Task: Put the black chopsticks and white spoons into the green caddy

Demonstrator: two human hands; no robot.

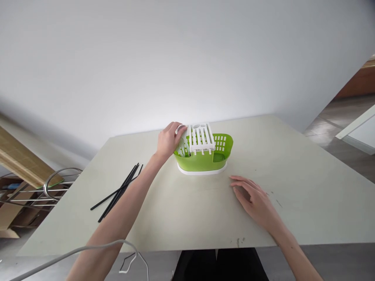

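A green slotted cutlery basket (202, 163) with a white base stands in the middle of the table. Across its middle sits a white slatted rack (202, 137) with small hooks along the front. My left hand (170, 137) is at the basket's left end, thumb and fingers closed on the rounded end of a white spoon (182, 128). Below the fingers, other pale utensils (181, 148) lean inside the left compartment; their kinds are hard to make out. My right hand (253, 199) rests on the table to the right of the basket, fingers loosely curved and apart, holding nothing.
Several black chopsticks (117, 194) lie crossed on the table (187, 218), left of my forearm. A grey cable (88, 247) passes over my left arm at the lower left. Behind the table rises a white wall (187, 70). A metal rack (55, 187) stands beyond the left edge.
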